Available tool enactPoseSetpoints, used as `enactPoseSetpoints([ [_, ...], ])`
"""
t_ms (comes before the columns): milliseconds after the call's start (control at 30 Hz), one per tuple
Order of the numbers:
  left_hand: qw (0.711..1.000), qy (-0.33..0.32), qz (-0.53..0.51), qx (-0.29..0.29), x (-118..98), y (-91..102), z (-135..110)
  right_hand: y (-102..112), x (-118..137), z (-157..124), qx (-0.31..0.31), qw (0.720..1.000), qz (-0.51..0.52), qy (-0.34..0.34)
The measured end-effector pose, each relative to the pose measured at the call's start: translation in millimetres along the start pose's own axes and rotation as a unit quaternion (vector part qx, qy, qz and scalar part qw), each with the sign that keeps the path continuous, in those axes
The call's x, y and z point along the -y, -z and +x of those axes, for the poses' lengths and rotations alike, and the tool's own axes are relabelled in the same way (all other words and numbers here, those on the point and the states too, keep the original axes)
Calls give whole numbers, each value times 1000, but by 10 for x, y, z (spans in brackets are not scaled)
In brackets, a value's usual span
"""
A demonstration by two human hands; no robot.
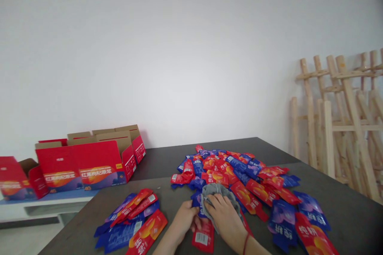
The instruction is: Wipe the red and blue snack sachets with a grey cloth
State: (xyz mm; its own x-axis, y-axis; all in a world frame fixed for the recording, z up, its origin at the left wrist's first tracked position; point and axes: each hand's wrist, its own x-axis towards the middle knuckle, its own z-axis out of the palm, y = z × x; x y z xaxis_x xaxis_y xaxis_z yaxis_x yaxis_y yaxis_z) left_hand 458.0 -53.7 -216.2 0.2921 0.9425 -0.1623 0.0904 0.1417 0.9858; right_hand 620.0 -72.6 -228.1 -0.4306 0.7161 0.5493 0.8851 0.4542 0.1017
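Grey cloth (217,191) gripped under right hand (224,215), left hand (185,217) pinching blue packet (196,201) beside it

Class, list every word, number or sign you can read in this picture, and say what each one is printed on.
"40": low on the front of the open red carton.
White Chinese title above it on that carton: too blurred to read.
Large white characters on the red and blue sachets: too blurred to read.
White barcode label on the red sachet by the left hand and right hand: too small to read.
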Motion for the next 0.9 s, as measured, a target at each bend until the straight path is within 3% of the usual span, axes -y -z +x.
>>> enactPoseSetpoints([
  [267,998,-33,-28,-35,-129,170,-10,89,-425,-57,53,995,-9,-83],
  [433,999,3,42,-17,-85,137,34,181,-152,8,62,994,55,-78],
  [600,992,38,92,-74,-4,137,81,222,149,-31,87,988,131,-9],
  [800,994,-16,109,-23,16,155,64,91,92,-27,83,995,43,-26],
  [900,994,-17,108,-27,5,151,54,-4,-47,-36,72,997,-11,-38],
])
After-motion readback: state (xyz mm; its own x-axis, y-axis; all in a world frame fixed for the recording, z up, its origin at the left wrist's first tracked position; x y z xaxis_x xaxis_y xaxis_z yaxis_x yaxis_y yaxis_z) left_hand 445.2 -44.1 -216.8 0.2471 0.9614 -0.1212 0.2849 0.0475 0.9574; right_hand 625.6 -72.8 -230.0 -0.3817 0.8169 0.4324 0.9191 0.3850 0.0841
